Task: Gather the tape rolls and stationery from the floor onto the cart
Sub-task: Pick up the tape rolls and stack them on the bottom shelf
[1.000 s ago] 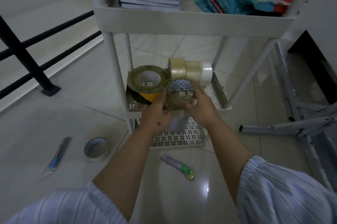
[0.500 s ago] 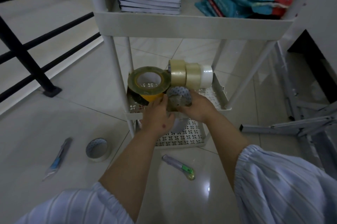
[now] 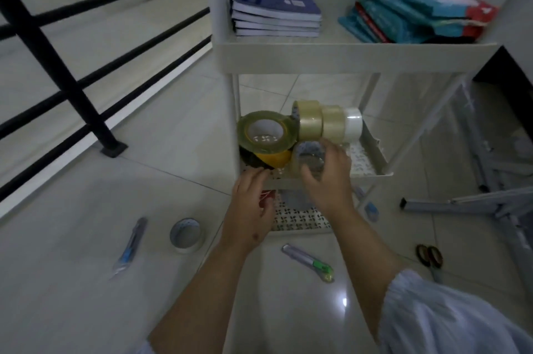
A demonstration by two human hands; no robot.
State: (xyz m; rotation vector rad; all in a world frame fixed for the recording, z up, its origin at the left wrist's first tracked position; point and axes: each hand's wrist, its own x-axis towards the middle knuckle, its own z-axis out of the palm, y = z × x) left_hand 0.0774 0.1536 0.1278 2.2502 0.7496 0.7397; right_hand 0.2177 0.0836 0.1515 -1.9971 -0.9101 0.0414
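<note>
The right hand (image 3: 328, 177) curls round a clear tape roll (image 3: 307, 161) on the cart's middle shelf (image 3: 372, 157), its grip apparently closing on the roll (blur hides the fingertips). The left hand (image 3: 249, 206) hangs at the shelf's front edge, fingers relaxed and apart, holding nothing. My worry: the big olive roll (image 3: 266, 131) leans on a yellow-black roll (image 3: 269, 159), and 3 rolls (image 3: 328, 123) stand on edge just behind, so a nudge could send them rolling off. On the floor wait a roll (image 3: 186, 235), 2 cutters (image 3: 129, 247) (image 3: 310, 262) and scissors (image 3: 429, 258).
</note>
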